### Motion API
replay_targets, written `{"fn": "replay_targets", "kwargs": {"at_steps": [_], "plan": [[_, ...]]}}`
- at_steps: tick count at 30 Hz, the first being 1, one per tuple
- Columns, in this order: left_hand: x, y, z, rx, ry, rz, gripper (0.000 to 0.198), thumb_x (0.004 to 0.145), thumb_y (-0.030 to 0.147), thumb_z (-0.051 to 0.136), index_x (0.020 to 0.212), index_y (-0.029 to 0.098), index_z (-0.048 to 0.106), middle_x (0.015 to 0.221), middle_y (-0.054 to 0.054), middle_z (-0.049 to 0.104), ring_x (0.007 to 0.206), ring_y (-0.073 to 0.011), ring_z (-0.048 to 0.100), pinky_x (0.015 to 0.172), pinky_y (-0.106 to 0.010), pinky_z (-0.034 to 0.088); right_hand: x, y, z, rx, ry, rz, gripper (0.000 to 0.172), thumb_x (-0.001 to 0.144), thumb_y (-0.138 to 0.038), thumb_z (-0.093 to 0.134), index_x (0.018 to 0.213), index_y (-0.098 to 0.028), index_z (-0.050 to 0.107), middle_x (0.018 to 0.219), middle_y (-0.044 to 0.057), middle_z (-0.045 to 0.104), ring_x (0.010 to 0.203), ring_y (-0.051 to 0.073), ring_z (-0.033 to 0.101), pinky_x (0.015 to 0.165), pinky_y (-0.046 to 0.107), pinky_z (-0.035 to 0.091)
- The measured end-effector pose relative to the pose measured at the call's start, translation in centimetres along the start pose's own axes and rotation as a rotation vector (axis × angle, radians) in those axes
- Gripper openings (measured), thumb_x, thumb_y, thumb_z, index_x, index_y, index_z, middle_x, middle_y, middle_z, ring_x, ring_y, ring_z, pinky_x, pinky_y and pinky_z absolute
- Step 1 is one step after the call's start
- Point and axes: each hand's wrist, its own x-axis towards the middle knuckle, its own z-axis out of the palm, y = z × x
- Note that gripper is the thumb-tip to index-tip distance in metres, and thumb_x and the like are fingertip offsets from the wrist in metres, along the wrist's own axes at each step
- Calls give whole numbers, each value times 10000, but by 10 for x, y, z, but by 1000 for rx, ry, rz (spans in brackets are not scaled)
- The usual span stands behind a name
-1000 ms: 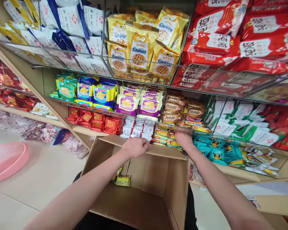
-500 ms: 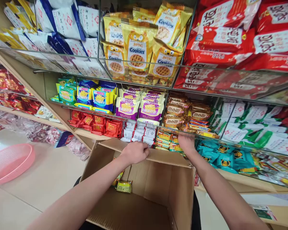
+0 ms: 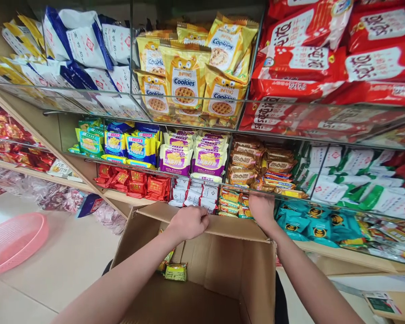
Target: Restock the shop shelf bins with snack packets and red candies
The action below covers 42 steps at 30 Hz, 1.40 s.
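Observation:
An open cardboard box (image 3: 222, 261) stands in front of me, its far flap against the lower shelf. My left hand (image 3: 191, 221) is closed over the top edge of that flap, near the white packets (image 3: 193, 195). Inside the box lie a small yellow-green snack packet (image 3: 176, 272) and a few more packets, partly covered by my left forearm. My right hand (image 3: 262, 210) reaches over the flap's right end into the lowest shelf compartment, beside small orange and green packets (image 3: 230, 200). Its fingers are hidden behind the shelf edge, so any hold is out of sight.
Teal packets (image 3: 319, 225) fill the compartment right of my right hand, red packets (image 3: 135, 182) the one left of the box. Above run glass shelf fronts (image 3: 189, 118) with cookie bags (image 3: 185, 78) and soda biscuits (image 3: 207, 157). A pink basket (image 3: 16, 245) sits on the floor at left.
The view has shifted slightly, so the shelves sit a little lower in the picture. My right hand stays in the lower compartment, and my left hand remains on the flap.

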Motion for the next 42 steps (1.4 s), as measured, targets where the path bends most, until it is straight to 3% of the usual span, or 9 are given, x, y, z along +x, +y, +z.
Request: {"fn": "replay_targets", "kwargs": {"at_steps": [6, 10, 13, 20, 25, 28, 31, 35, 42], "plan": [[-1, 0, -1, 18, -8, -14, 373, 834, 415, 265, 783, 238, 590, 831, -38, 641, 777, -216, 589, 630, -305, 416, -13, 6, -1, 4, -33, -96, 402, 889, -333, 274, 995, -112, 593, 894, 154, 632, 810, 242, 577, 771, 365, 367], [-1, 1, 0, 35, -11, -19, 384, 837, 410, 257, 804, 237, 598, 845, -49, 642, 774, -214, 590, 635, -306, 417, -23, 13, 6, 44, -10, -259, 411, 885, -338, 304, 1128, -88, 522, 1094, 154, 572, 1017, 262, 476, 881, 367, 292], [-1, 1, 0, 41, -8, -14, 384, 839, 404, 253, 810, 239, 598, 834, -47, 644, 771, -214, 593, 637, -307, 416, -23, 13, 4, 69, -9, -315, 389, 887, -338, 300, 1114, -125, 534, 1104, 122, 575, 997, 249, 480, 873, 357, 281], [2, 2, -3, 14, -62, -22, 376, 835, 420, 268, 834, 240, 598, 891, -40, 641, 810, -213, 584, 653, -303, 413, -13, 5, -16, 58, -128, -307, 481, 899, -382, 215, 883, -129, 624, 911, 133, 641, 833, 217, 558, 734, 319, 313], [5, 3, 0, 29, -51, -11, 408, 833, 455, 245, 805, 233, 586, 860, -40, 632, 778, -212, 575, 625, -300, 400, -15, 10, -12, 89, -135, -356, 435, 885, -395, 280, 998, -107, 587, 1096, 164, 580, 1015, 240, 497, 847, 357, 276], [5, 3, 1, 29, -52, -16, 412, 831, 465, 242, 795, 234, 581, 846, -36, 632, 765, -210, 575, 613, -296, 394, -19, 11, -9, 79, -120, -306, 452, 876, -417, 293, 1122, -111, 517, 1177, 160, 529, 1054, 264, 466, 872, 389, 270], [4, 4, -1, 28, -47, -24, 404, 833, 453, 246, 791, 235, 583, 865, -33, 631, 772, -208, 575, 617, -295, 395, -17, 12, -10, 44, -129, -217, 500, 866, -455, 286, 1148, -100, 495, 1087, 164, 578, 995, 275, 500, 844, 388, 314], [4, 5, -3, 19, -47, -15, 400, 831, 449, 256, 783, 233, 589, 853, -34, 632, 781, -210, 574, 630, -296, 398, -1, 12, -11, 10, -243, -113, 525, 879, -461, 199, 1063, -134, 565, 936, 159, 631, 874, 260, 572, 734, 348, 402], [3, 2, 0, 0, -78, -96, 384, 822, 453, 283, 851, 239, 601, 909, -37, 637, 843, -203, 571, 695, -294, 400, 7, 8, -16, -5, -261, -160, 434, 899, -305, 201, 1016, -153, 591, 907, 153, 640, 852, 234, 594, 714, 320, 432]]}}
